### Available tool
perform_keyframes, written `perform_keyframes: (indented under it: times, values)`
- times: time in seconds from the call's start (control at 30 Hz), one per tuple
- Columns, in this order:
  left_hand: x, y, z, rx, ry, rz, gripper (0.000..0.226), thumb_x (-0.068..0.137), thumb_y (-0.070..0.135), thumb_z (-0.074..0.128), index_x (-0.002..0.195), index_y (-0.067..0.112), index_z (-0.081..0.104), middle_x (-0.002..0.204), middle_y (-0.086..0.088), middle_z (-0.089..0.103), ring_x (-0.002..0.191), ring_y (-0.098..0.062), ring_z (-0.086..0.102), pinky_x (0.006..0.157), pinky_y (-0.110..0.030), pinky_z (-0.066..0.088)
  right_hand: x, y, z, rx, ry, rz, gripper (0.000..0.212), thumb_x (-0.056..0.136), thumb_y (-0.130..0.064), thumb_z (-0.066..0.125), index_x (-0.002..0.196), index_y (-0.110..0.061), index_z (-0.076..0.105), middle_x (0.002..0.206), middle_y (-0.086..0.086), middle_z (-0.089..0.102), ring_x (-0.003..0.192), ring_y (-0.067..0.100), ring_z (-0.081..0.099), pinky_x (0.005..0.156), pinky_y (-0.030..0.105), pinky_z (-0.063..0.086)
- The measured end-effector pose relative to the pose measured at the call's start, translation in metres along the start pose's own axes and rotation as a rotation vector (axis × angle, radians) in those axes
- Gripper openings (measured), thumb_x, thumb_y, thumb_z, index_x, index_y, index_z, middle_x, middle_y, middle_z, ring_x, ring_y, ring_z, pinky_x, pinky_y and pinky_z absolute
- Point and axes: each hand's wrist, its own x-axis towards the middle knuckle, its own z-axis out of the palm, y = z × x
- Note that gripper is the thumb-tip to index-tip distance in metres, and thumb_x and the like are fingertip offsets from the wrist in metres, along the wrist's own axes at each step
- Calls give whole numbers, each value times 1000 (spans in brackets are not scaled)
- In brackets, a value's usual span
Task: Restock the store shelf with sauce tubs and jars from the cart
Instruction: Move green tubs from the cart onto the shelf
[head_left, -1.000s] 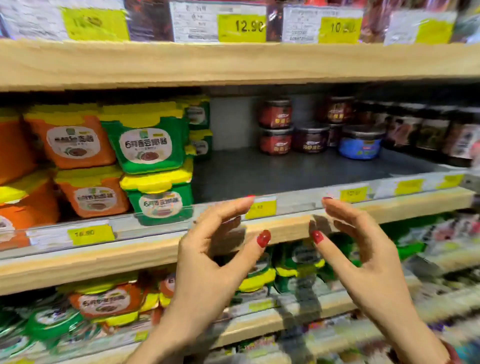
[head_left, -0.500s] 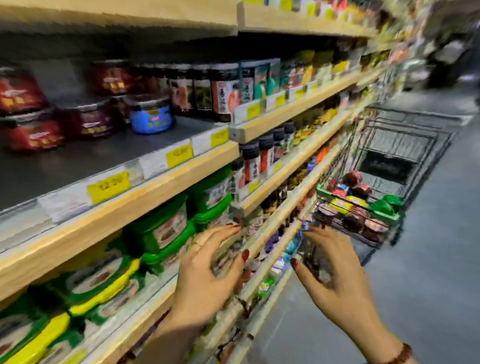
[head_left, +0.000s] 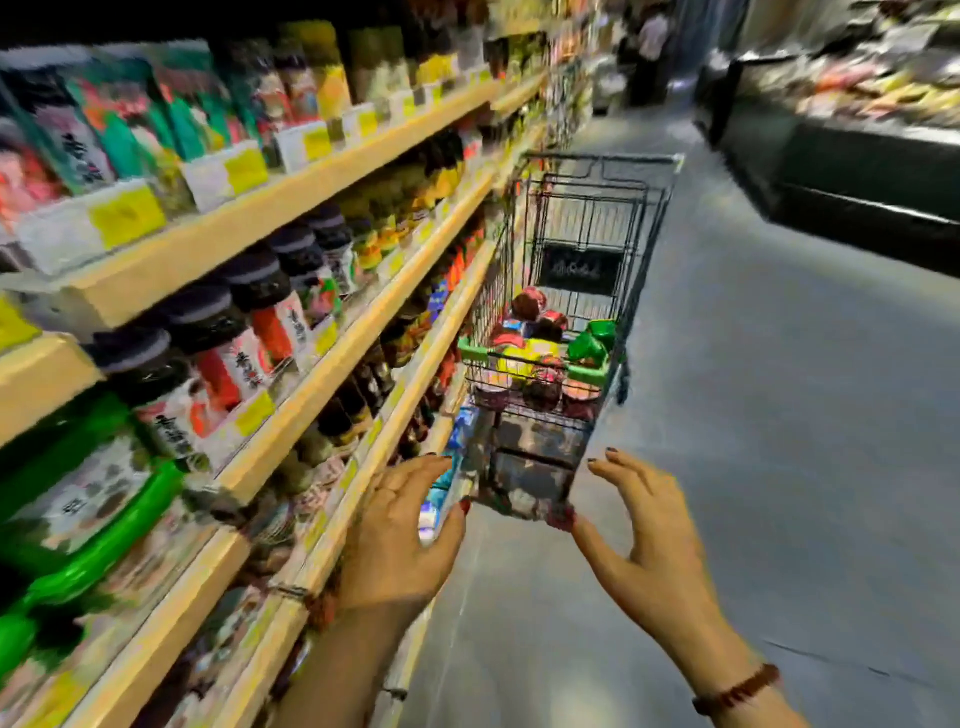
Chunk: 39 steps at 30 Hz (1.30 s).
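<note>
Shelving (head_left: 291, 195): wooden tiers fill my 9 o'clock side and run off toward 12 o'clock, packed with goods. Much of it is smeared with blur.
Floor (head_left: 779, 415): grey, it stretches from 6 o'clock up to 1 o'clock, between the shelving and a dark case.
Chilled case (head_left: 831, 156): long and dark at 2 o'clock, well apart from the cart, with bright blurred goods on top.
Cart (head_left: 582, 270): a wire cart at 12 o'clock, standing on the floor just beside the shelving and lined up along it.
Green tubs (head_left: 78, 519): big and blurred, on a low tier at 8 o'clock.
Dark-lidded jars (head_left: 249, 312): a row on the tier above, at 10 o'clock, with red and white labels.
Jars and tubs (head_left: 540, 358): the stock lies heaped in the near part of the cart, inside a green rim (head_left: 472, 353). Red-lidded jars sit at the far side, a yellow-lidded tub in the middle and a green tub toward 3 o'clock.
Left hand (head_left: 400, 530): empty at 6 o'clock, fingers spread and slightly bent, palm turned toward the other hand, close to the lowest shelf edges.
Right hand (head_left: 644, 535): empty at 5 o'clock, fingers spread, palm facing the left hand. The cart's blurred near end shows between the two thumbs, and I cannot tell whether either touches it.
Price tags (head_left: 127, 215): yellow, along the tier edges.
Bracelet (head_left: 737, 688): dark beads on my right wrist.
</note>
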Motion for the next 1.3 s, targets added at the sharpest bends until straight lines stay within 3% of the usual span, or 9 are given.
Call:
perform_keyframes:
  times: [0.03,0.17,0.23,0.37,0.67,0.87,0.97,1.1,1.3]
  values:
    - [13,-2,10,7,-20,17,45,78,41,51,114,18,64,115,2,62,107,-7,49,97,-8,28,7,6,1,-10,7,20,46,80,-50,52,118,-24,59,123,-1,58,116,16,49,96,11,30]
    - [67,-14,52,-4,-69,29,43,79,39,53,117,20,62,117,3,61,110,-13,52,93,-27,44,46,29,12,-50,3,139,48,83,-42,67,124,-21,58,132,0,54,121,20,48,100,34,40]
    - [97,-23,72,5,-98,54,49,79,44,47,118,20,61,118,3,61,112,-17,54,94,-34,47,69,40,20,-86,14,169,50,82,-38,71,126,-20,57,134,0,53,123,20,47,101,36,40]
    - [159,-41,98,16,-135,86,45,78,39,52,118,21,61,116,3,61,109,-18,56,93,-34,48,121,57,35,-124,16,229,49,83,-39,70,128,-23,56,137,-1,51,127,20,45,103,40,41]
    - [266,-70,151,2,-181,79,47,78,45,45,117,24,60,116,7,59,109,-15,53,94,-31,44,213,104,67,-120,-30,319,50,86,-44,64,132,-27,50,144,-6,42,133,13,35,108,36,35]
    - [332,-78,205,14,-184,35,43,79,40,51,118,24,60,116,8,59,109,-13,53,93,-26,39,286,163,82,-73,-50,288,48,88,-39,64,132,-29,48,128,-22,34,122,2,32,107,28,32]
    - [367,-76,235,51,-188,-5,41,78,36,54,116,22,61,116,6,61,109,-15,54,92,-27,41,328,198,90,-38,-108,308,52,88,-40,63,135,-26,46,135,-13,40,129,9,35,107,26,30]
    - [414,-70,264,72,-200,-64,43,78,39,52,117,21,61,117,5,60,109,-15,55,92,-31,45,379,241,99,45,-132,344,50,83,-37,65,129,-23,51,130,-5,49,118,8,40,99,18,30]
    - [463,-71,294,88,-215,-128,42,79,31,60,119,19,61,119,2,60,111,-17,55,92,-32,45,448,292,123,123,-158,390,48,83,-24,70,128,-20,53,123,-5,51,113,5,40,98,23,35]
